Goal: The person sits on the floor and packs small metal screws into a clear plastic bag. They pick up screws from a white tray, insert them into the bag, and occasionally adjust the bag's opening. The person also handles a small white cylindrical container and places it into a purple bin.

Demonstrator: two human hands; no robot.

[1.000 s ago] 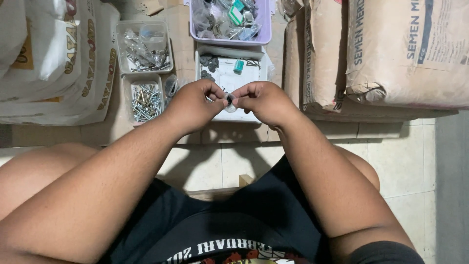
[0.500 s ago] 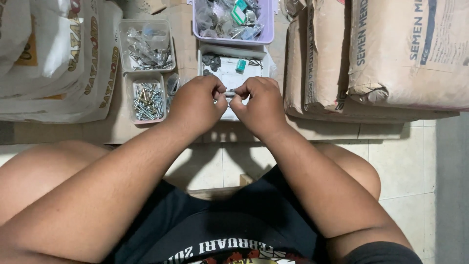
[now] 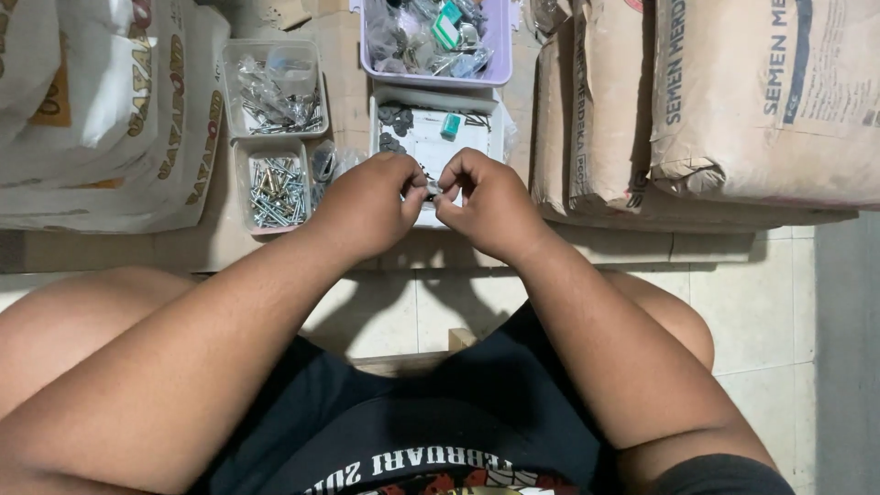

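Hands meet above white tray (image 3: 477,137): left hand (image 3: 367,206) and right hand (image 3: 490,206) pinch one small metal part (image 3: 433,191) between closed fingertips, keeping any drop contained.

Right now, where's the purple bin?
In the head view the purple bin sits at top centre, just beyond the white tray, with brown paper sacks on its right.

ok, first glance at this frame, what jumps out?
Two bare hands meet mid-frame, left hand and right hand, pinching a small dark metal part between the fingertips over a white rectangular tray. Left of them sits a clear plastic box of silver screws, a lilac plastic basket of mixed hardware lies beyond, and big brown paper sacks fill the right.
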